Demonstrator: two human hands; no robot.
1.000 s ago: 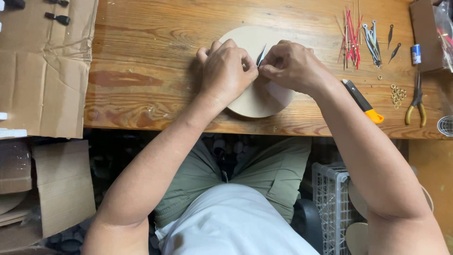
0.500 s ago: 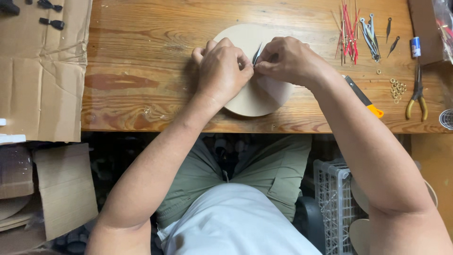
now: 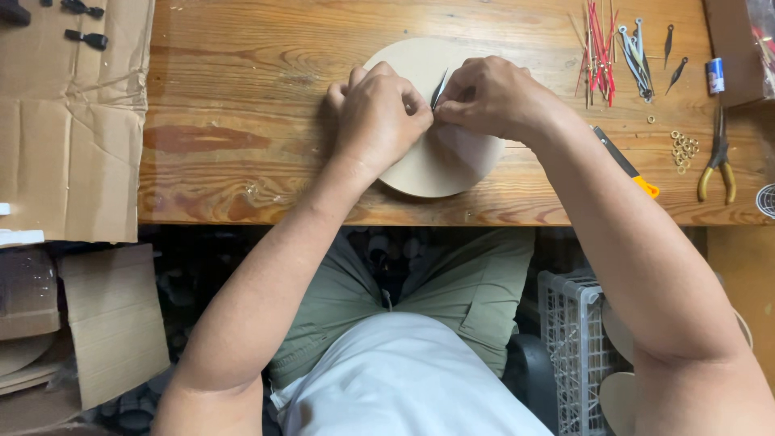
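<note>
Pinching a thin dark metal strip (image 3: 438,87) w/ both hands over a round wooden disc (image 3: 440,161)

Left hand (image 3: 379,113) & right hand (image 3: 492,97) meet at disc's centre, fingers curled tight, fingertips closed on the strip, which sticks up between them. Disc lies flat on wooden table (image 3: 242,121), near front edge. Right of hands: red sticks (image 3: 599,44), utility knife (image 3: 628,163), small rings (image 3: 684,147), pliers (image 3: 718,153). Cardboard (image 3: 69,137) at left

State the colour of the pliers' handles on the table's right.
Yellow, seen in the head view: pliers.
</note>
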